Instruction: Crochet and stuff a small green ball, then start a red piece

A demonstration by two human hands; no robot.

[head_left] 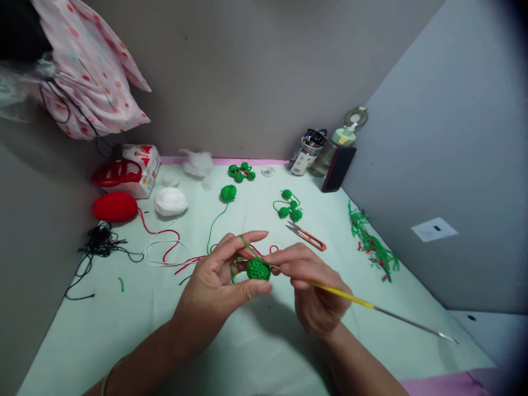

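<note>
My left hand grips a small round green crochet piece between thumb and fingers. Green yarn loops over the left index finger, and a strand leads back to a green yarn ball. In my right hand is a crochet hook with a yellow grip. The hook's working tip meets the top right of the green piece, and its other metal end points to the lower right. The exact stitch at the tip is too small to make out.
Beyond my hands lie orange thread snips, green crocheted balls and a green ring-shaped piece. Red yarn, white yarn and black yarn sit left. A phone leans at the back right, near yarn scraps.
</note>
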